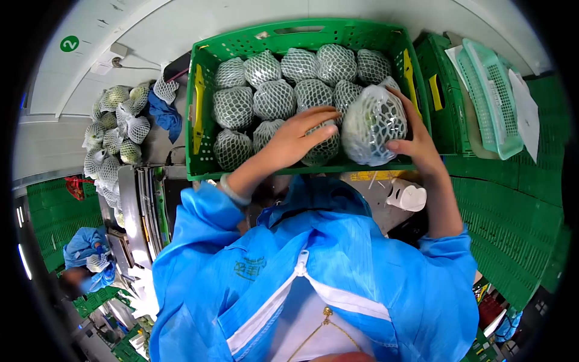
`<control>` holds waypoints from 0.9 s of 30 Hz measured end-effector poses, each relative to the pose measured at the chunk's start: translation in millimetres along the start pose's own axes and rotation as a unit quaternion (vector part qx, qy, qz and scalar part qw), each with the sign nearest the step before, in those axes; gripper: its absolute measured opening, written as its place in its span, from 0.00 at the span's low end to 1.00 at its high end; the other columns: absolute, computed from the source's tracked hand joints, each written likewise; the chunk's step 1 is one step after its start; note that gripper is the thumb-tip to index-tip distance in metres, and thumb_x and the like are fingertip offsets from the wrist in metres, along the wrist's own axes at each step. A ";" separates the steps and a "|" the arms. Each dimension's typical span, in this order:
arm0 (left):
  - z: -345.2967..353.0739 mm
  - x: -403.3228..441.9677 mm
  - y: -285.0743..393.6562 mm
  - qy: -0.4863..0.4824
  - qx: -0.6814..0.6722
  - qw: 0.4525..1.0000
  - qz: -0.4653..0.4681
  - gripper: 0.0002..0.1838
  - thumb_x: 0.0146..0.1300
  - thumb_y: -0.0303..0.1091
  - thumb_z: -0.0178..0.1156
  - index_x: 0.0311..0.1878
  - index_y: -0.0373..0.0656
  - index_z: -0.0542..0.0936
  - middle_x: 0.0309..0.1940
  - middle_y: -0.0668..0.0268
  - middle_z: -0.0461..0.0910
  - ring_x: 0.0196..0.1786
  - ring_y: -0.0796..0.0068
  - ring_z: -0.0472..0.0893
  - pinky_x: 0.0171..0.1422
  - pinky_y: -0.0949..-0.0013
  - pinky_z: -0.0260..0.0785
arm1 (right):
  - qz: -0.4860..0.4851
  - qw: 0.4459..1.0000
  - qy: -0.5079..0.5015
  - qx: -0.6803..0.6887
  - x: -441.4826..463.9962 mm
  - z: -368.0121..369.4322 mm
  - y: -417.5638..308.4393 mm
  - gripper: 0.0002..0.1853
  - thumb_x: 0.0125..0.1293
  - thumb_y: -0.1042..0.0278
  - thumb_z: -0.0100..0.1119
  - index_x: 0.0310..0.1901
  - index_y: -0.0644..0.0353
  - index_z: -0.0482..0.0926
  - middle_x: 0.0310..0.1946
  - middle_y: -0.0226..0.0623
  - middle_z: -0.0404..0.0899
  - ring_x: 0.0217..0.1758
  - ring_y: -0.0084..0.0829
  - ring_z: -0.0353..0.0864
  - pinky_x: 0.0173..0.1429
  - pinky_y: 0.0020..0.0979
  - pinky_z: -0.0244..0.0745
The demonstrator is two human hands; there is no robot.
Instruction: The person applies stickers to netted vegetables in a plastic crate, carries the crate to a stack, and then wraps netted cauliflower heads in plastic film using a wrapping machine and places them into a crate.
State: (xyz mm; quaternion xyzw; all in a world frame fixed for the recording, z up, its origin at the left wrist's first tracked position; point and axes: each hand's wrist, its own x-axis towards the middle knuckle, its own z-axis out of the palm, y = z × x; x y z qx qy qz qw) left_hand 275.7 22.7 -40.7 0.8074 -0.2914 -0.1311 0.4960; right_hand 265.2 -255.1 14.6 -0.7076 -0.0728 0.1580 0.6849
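A green crate (301, 27) with yellow handles holds rows of round produce in white foam nets, such as one net-wrapped piece (233, 108) at its left. My right hand (416, 136) is curled around the right side of a larger net-wrapped piece (371, 127) in shiny clear film, at the crate's front right. My left hand (304, 136) lies over the front middle pieces with its fingers and thumb apart, pointing at the wrapped piece. Nothing shows gripped in it.
Net-wrapped produce (111, 139) is heaped at the left beside a blue cloth (164, 114). Stacked green crates and a pale green basket (491, 99) stand at the right. A white roll (406, 195) lies below the crate. Another person (87, 247) in blue is at lower left.
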 end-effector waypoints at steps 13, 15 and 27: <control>27.8 21.6 -75.7 -0.170 0.329 0.929 -0.010 0.35 0.47 0.55 0.70 0.61 0.55 0.76 0.66 0.70 0.70 0.55 0.59 0.77 0.58 0.55 0.73 | 0.091 0.885 -0.143 -0.434 41.5 -5.3 123.9 0.63 0.37 0.51 0.83 0.72 0.62 0.53 0.66 0.56 0.60 0.70 0.53 0.62 0.75 0.42 0.58; 26.9 25.7 -77.3 -0.210 0.348 0.914 -0.008 0.35 0.47 0.55 0.71 0.59 0.54 0.76 0.65 0.69 0.71 0.56 0.59 0.78 0.56 0.55 0.74 | 0.117 0.855 -0.157 -0.480 47.0 7.7 117.8 0.64 0.37 0.50 0.83 0.73 0.61 0.51 0.67 0.60 0.58 0.71 0.57 0.60 0.73 0.44 0.60; -77.1 -215.5 -18.8 0.287 0.142 0.946 0.058 0.24 0.61 0.39 0.65 0.59 0.43 0.72 0.60 0.55 0.72 0.58 0.54 0.76 0.62 0.54 0.68 | -0.118 0.639 -0.247 -0.719 81.1 140.0 67.8 0.60 0.45 0.54 0.78 0.76 0.44 0.47 0.73 0.46 0.59 0.71 0.54 0.63 0.70 0.47 0.67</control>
